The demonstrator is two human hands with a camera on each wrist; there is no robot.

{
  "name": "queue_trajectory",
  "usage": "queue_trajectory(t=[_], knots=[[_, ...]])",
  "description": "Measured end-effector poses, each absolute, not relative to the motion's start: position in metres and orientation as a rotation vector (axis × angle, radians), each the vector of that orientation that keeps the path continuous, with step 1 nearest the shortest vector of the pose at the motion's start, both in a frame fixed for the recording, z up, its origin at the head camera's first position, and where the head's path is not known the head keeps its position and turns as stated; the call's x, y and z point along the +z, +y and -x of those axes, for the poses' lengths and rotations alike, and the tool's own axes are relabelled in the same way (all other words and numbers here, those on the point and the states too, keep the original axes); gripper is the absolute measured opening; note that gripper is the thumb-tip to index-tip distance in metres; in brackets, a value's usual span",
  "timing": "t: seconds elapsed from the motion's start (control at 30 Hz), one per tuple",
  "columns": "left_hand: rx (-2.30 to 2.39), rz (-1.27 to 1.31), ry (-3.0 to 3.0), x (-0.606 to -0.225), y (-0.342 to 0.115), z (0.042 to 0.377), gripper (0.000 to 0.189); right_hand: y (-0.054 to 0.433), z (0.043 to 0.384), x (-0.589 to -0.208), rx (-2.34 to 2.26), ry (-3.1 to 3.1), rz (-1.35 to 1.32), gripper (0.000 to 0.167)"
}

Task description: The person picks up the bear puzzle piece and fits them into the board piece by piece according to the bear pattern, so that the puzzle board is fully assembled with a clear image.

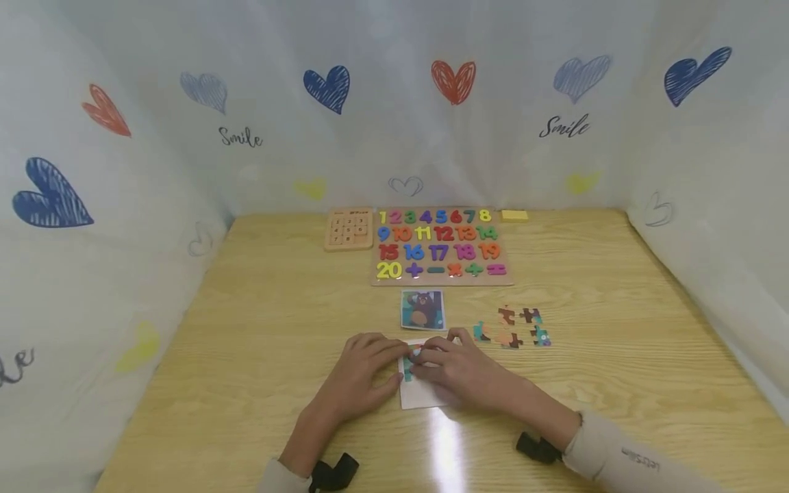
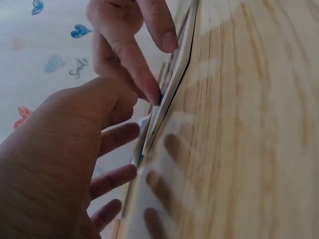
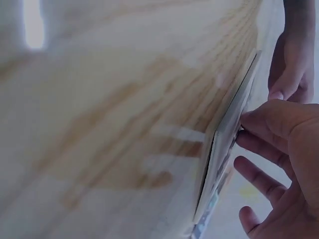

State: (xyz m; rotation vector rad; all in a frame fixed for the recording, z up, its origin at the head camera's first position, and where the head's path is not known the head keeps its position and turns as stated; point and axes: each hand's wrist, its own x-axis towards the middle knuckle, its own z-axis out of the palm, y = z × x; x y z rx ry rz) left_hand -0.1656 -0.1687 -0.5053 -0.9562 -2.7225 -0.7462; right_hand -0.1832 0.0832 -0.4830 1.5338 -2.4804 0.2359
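Observation:
A small pale puzzle board (image 1: pixel 421 397) lies on the table in the head view, with teal puzzle pieces (image 1: pixel 407 374) along its left side. My right hand (image 1: pixel 465 373) reaches over it from the right, thumb and index finger pinching a puzzle piece (image 1: pixel 416 351) down at the board's upper left; the fingers hide most of it. My left hand (image 1: pixel 364 373) rests at the board's left edge, fingers loosely extended and fingertips right at the rim. In the left wrist view, the right index fingertip presses close on the board's face (image 2: pixel 158 117).
A bear picture card (image 1: pixel 422 310) lies just beyond the board. Several loose puzzle pieces (image 1: pixel 541 335) lie to its right. Farther back are a colourful number board (image 1: pixel 442 281), a wooden number slide puzzle (image 1: pixel 348 243) and a yellow block (image 1: pixel 514 216), before a heart-printed curtain (image 1: pixel 382 137).

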Motion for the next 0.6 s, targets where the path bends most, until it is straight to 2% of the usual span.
queue_trajectory(t=[0.27,0.6], knots=[[-0.763,1.032,-2.734,-0.51,-0.169,0.164,0.037,0.106,0.188,-0.471,0.585,-2.701,-1.283,0.028],[-0.728,1.018,-2.806,-0.507,-0.169,0.164,0.031,0.153,0.213,-0.461,0.67,-2.605,-1.057,0.022]])
